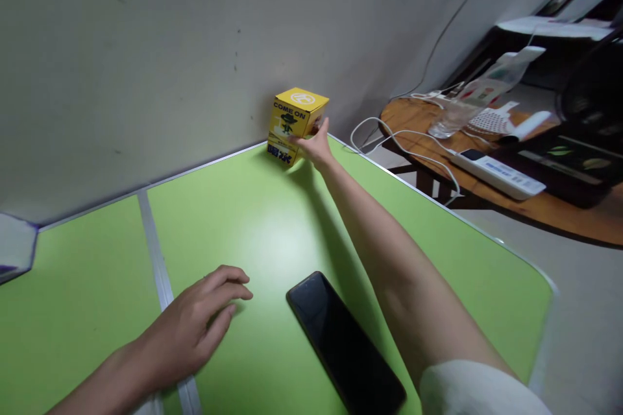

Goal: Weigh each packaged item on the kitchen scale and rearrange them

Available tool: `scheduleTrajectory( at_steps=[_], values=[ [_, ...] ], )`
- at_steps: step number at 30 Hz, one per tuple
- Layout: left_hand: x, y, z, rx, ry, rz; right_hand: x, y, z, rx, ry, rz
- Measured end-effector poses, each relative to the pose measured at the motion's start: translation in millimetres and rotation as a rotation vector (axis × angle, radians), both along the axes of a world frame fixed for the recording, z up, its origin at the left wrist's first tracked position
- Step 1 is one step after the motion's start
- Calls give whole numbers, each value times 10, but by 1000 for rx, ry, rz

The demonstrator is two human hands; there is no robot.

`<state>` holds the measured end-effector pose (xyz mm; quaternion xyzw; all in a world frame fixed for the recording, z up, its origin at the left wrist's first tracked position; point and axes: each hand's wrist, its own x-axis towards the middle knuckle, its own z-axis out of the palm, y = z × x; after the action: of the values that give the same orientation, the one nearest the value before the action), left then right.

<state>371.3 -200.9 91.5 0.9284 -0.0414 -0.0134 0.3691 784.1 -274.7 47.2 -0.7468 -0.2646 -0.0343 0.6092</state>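
Through the head view, I have the yellow cardboard box [288, 130] at the far corner of the green worktop [263, 233], close to the wall [170, 65]. It stands upright, its top flaps closed, with "COME ON" and a green figure in a hat on the front; I cannot tell what is inside. My right hand [318, 146] is clamped on its right side, thumb over the front face and fingers partly hidden behind. My left hand [195, 318] is well apart from it, empty, palm down with loosely curled fingers, over the near part of the worktop.

A black smartphone [345, 343] lies flat between my left hand and my right forearm, its screen dark. A pale object [17, 243] is cut off at the left edge.

Beyond the worktop's right edge, a wooden table [418, 123] carries a clear plastic bottle [487, 92], a white power strip [499, 173] and a dark case [574, 159] with leaf shapes on it. A white cable [413, 133] loops from there towards the worktop's edge.
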Motion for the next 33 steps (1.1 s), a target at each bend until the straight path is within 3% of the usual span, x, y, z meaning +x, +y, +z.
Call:
scheduleTrajectory(
  at_steps=[3,6,10,12,16,20,26,33],
  values=[
    [-77,15,-9,-19,6,13,-147,-80,76,35,60,-52],
    [-167,-4,32,-27,-37,-1,-537,-153,189,15,107,-62],
    [-373,-35,185,0,-121,24,-1303,-271,427,-19,177,138],
    [-537,-38,299,23,-194,149,-1741,-359,583,-35,215,318],
    [-1011,-63,550,27,-322,530,-2617,-552,895,-127,214,639],
    [-1585,-198,712,-131,-332,658,-3381,-642,1085,-202,74,826],
    [-2246,-383,718,-277,-299,824,-4096,-535,1030,-216,83,1032],
    [-2486,-375,563,-276,-307,870,-4278,-396,820,-248,57,1127]
  ],
)
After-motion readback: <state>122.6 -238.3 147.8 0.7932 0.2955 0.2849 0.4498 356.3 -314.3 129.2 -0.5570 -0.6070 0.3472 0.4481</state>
